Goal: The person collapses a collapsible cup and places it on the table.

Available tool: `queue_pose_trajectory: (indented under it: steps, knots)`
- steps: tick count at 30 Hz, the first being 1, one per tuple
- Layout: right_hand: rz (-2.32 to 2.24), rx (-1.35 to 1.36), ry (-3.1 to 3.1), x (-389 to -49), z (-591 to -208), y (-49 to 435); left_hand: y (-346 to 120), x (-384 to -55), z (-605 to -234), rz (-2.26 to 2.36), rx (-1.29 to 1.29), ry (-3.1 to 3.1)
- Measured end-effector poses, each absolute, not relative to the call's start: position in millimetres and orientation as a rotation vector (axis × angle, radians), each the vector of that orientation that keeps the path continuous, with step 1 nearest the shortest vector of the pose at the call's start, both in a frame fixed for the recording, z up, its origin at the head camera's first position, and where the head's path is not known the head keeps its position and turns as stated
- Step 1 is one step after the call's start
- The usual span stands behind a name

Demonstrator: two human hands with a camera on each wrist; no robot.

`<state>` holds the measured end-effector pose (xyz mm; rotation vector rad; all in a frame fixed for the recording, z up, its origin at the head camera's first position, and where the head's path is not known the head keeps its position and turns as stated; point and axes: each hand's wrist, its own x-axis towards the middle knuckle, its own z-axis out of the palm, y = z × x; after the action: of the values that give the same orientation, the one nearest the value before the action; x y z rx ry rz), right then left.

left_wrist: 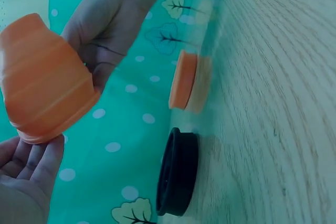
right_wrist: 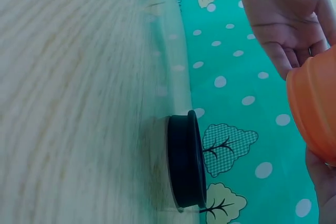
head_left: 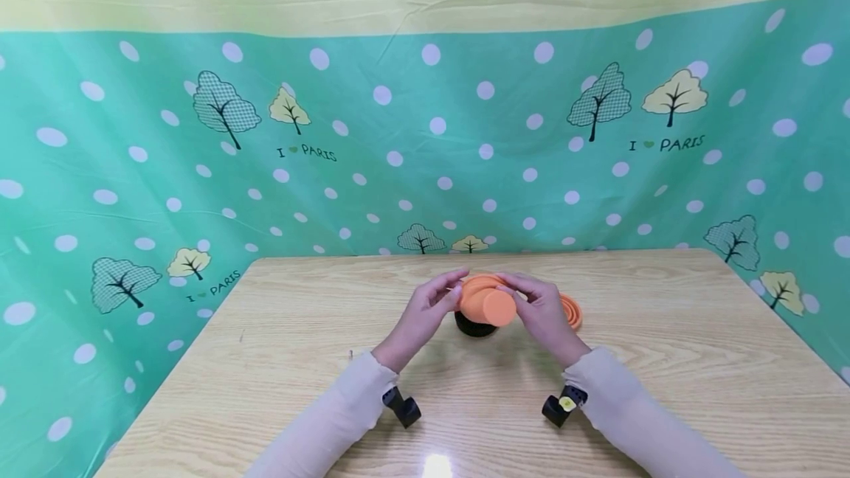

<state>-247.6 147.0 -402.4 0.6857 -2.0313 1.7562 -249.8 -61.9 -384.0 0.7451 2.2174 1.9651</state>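
An orange cup with stepped, ridged walls, like a collapsible silicone cup (head_left: 473,302), is held above the table by both hands. It is tilted, its flat narrow end turned toward the head camera. My left hand (head_left: 423,310) grips its left side, thumb on the near side. On the opposite side, my right hand (head_left: 543,310) holds it between thumb and fingers. Below the cup, a black round piece with a raised rim (right_wrist: 186,161) sits on the table, partly hidden in the head view. An orange ridged disc (head_left: 572,312) lies to the right, partly behind my right hand.
The pieces are on a wood-grain table (head_left: 299,375). A green dotted curtain with printed trees (head_left: 438,153) hangs behind its far edge. Each wrist carries a black strap-on camera, the left wrist camera (head_left: 403,408) and the right wrist camera (head_left: 558,408).
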Motion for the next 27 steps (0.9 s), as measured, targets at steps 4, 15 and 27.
queue_pose_trajectory:
  steps: [4, 15, 27]
  knots:
    - [1.782, 0.713, -2.004, -248.1, -402.0, 148.6, -61.0, -249.1, -385.7, 1.957, 0.817, 2.209]
    - [1.754, 0.69, -2.003, -245.3, -399.7, 143.1, -53.9, -228.8, -365.1, 2.006, 0.859, 2.369]
    - [1.87, 0.598, -2.232, -242.2, -396.8, 144.8, -57.8, -231.5, -366.1, 2.074, 0.756, 2.429]
